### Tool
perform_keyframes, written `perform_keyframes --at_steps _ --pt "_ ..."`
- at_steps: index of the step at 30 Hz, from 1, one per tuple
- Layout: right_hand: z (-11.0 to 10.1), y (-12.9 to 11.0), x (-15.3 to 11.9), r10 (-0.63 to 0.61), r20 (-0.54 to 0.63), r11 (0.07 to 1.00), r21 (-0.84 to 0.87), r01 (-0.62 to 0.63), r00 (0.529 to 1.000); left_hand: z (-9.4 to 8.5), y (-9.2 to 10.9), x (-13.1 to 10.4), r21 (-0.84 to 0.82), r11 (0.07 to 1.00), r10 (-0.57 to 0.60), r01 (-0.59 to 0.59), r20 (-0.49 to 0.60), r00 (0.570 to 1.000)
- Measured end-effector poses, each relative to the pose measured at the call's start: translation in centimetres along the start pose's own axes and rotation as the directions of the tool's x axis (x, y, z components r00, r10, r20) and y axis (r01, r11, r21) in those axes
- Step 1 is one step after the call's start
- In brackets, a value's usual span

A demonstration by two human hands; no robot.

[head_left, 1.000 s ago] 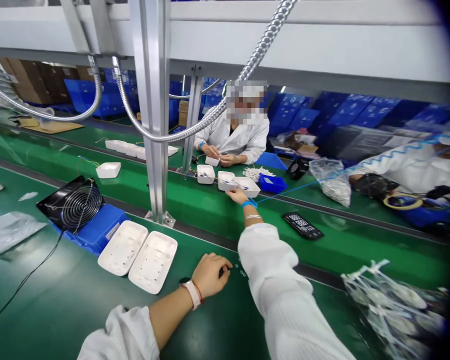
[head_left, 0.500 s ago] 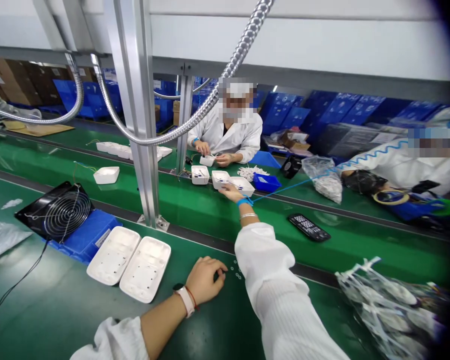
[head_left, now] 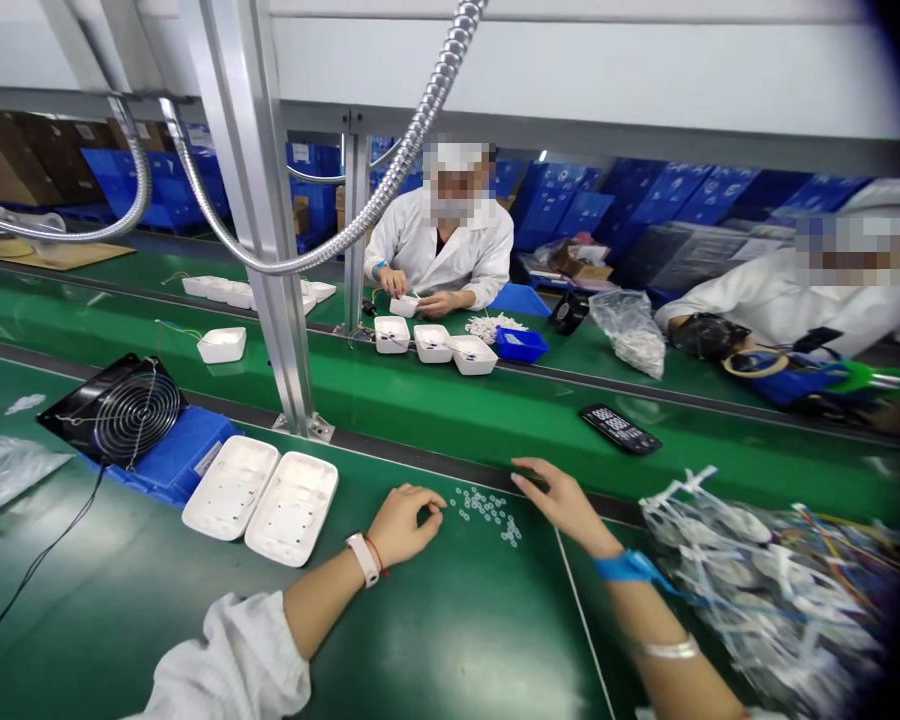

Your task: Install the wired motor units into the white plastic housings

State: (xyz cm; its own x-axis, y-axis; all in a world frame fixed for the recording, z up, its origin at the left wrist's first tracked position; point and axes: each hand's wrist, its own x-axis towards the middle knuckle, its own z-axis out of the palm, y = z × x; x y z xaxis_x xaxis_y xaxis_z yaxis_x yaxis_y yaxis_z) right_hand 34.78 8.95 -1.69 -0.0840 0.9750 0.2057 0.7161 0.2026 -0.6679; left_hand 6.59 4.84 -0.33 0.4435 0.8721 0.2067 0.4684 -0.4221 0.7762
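Note:
My left hand (head_left: 405, 525) rests on the green bench, thumb and index finger curled together; whatever is between their tips is too small to make out. Just right of those fingertips lie several small, pale ring-shaped washers (head_left: 484, 505). My right hand (head_left: 566, 505) hovers over the bench's far edge, right of the washers, its thumb and fingers apart and holding nothing. A blue wrist strap (head_left: 624, 566) goes round that wrist. Left of my left hand, two white plastic shells (head_left: 231, 487) lie side by side, hollow side up.
A black fan (head_left: 136, 410) leans on a blue bin (head_left: 172, 465). A metal post (head_left: 259, 230) rises by the belt. Bagged wired parts (head_left: 772, 590) lie right. A black display panel (head_left: 619, 429) sits on the green belt. Opposite, a co-worker handles white cases (head_left: 474, 355).
My right hand has drawn back from the white cases across the belt to beside the washers, more of which now show. My left hand has stayed about where it was.

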Motion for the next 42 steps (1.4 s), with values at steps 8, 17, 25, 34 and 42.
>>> perform_keyframes --at_steps 8,17,25,34,42 --pt "2.6 0.2 -5.5 -0.104 -0.059 0.989 -0.113 0.097 0.993 -10.7 0.3 -2.9 0.315 0.94 0.182 -0.13 -0.139 0.973" --pt "2.4 -0.3 -5.5 -0.122 -0.067 0.987 -0.11 0.114 0.99 -16.2 -8.9 -10.4 0.713 0.699 0.086 -0.06 0.0 0.996" --pt "2.5 -0.4 -6.3 -0.124 -0.083 0.987 -0.116 0.114 0.989 -13.9 -8.7 -10.3 0.594 0.804 0.051 -0.029 -0.021 0.998" --pt "2.3 -0.5 -7.1 -0.102 -0.096 0.984 -0.155 0.086 0.99 -10.9 -7.2 -8.4 0.564 0.825 0.07 -0.023 -0.061 0.996" --pt "2.3 -0.3 -7.7 -0.091 -0.08 0.982 -0.171 0.077 0.993 -10.9 -7.5 -8.3 0.576 0.817 0.104 -0.02 -0.113 0.988"
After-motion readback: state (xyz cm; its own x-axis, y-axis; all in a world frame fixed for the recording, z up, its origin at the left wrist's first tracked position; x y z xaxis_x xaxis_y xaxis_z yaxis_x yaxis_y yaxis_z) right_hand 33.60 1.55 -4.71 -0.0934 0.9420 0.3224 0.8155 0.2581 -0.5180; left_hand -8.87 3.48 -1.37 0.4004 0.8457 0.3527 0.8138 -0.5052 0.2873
